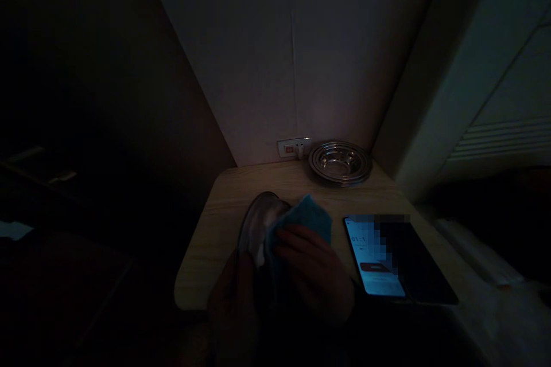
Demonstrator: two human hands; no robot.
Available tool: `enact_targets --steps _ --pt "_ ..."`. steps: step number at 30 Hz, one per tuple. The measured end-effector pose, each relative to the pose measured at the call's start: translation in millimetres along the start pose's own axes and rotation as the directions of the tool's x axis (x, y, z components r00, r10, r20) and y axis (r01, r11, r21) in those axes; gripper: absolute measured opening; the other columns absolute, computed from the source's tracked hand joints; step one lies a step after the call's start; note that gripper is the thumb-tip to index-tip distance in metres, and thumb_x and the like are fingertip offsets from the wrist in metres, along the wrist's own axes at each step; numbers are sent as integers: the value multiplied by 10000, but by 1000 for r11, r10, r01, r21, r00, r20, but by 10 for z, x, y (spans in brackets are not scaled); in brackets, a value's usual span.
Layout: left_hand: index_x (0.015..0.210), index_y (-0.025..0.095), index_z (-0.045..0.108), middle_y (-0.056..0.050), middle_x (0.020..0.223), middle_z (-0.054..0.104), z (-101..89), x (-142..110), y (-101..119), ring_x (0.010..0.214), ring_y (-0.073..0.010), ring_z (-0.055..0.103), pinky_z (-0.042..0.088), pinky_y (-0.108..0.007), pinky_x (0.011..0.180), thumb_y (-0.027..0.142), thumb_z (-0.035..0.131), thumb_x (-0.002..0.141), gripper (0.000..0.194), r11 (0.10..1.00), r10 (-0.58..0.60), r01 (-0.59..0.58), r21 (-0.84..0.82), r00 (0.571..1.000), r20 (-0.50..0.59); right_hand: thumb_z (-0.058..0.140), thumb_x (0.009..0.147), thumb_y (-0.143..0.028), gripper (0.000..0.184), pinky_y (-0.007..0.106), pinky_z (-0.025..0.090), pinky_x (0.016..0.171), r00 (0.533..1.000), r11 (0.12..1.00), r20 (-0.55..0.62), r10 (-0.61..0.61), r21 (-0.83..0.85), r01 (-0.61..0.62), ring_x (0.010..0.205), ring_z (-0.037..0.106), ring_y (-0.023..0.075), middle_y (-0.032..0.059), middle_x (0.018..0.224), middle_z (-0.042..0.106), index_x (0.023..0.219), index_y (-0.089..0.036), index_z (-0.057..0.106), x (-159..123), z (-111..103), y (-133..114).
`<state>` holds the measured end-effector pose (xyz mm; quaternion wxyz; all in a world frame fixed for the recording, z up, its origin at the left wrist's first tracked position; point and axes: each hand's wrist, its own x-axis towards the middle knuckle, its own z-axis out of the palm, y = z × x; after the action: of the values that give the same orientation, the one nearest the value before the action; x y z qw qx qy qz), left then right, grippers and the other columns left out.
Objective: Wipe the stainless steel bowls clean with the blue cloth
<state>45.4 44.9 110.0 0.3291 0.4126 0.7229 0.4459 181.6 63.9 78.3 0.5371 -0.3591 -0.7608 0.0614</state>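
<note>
My left hand (232,292) grips the near rim of a shiny metal plate (256,221), thumb on its inner face. The plate is tilted up above the table's front part. A blue cloth (307,218) lies under the fingers of my right hand (312,269), which presses it against the plate's right side. One corner of the cloth sticks out past the fingertips. The cloth and my right hand hide the plate's right part. Dim light leaves the lower parts of both hands dark.
A stack of metal dishes (340,163) stands at the back right of the wooden table (206,258). On the right lies a lit phone (374,264) beside a dark flat panel (424,266). A wall socket (294,147) with a plug sits behind the table.
</note>
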Motion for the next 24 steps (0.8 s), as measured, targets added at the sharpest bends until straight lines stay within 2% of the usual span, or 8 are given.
enact_targets --steps 3,5,10,13,16,19,21,24 --pt "978 172 654 -69 1022 684 -1 -49 43 981 -238 609 475 -298 844 483 424 794 428 998 4 -5 59 1000 17 452 842 -97 336 380 477 922 992 995 -74 103 0 -104 1099 544 191 78 1136 629 1127 -207 591 111 -10 155" --pt "1004 178 646 -68 1052 674 8 -64 46 1010 -235 596 452 -302 883 477 426 795 426 998 23 -23 62 1000 15 451 842 -104 340 400 474 924 982 986 -98 163 -6 -165 1087 556 199 84 1137 627 1136 -210 586 146 -19 170" --pt "1002 164 639 -79 1049 676 27 -23 -25 994 -230 606 484 -286 830 469 420 786 433 998 46 -47 36 999 18 517 814 -119 372 392 493 902 996 996 -46 77 -39 -79 1157 501 221 85 1171 610 1171 -213 564 -43 -24 -98" --pt "989 163 644 -80 1034 681 34 -23 -39 989 -238 608 493 -286 811 471 439 776 427 998 33 -34 44 999 25 515 820 -124 371 395 489 904 996 997 -62 64 -30 -66 1140 516 216 72 1155 621 1172 -230 565 -63 -8 -64" --pt "1040 187 624 -65 1097 655 40 -64 -21 1046 -228 580 461 -291 875 448 398 812 414 999 33 -35 40 998 44 474 843 -127 343 406 476 916 973 979 -116 202 29 -200 1090 555 205 69 1138 628 1147 -241 582 53 6 138" --pt "1025 208 618 -58 1051 667 25 -110 -23 990 -226 604 487 -304 831 432 393 820 377 998 48 -49 37 998 43 474 847 -130 324 399 467 930 944 954 -140 300 72 -292 1072 568 197 70 1140 626 1130 -239 589 104 10 246" --pt "974 220 631 -57 1024 672 2 -121 -61 977 -234 606 502 -307 796 424 445 797 328 995 87 -88 50 996 32 483 846 -131 315 400 465 934 940 953 -155 304 59 -299 1084 560 198 68 1154 618 1120 -243 592 46 13 201" --pt "911 229 650 -61 1055 660 -27 -96 -156 1075 -265 550 489 -325 832 406 554 724 276 984 155 -153 92 988 -20 478 848 -122 334 393 489 906 954 963 -132 269 3 -271 1087 557 202 72 1158 615 1145 -240 576 -109 18 4"
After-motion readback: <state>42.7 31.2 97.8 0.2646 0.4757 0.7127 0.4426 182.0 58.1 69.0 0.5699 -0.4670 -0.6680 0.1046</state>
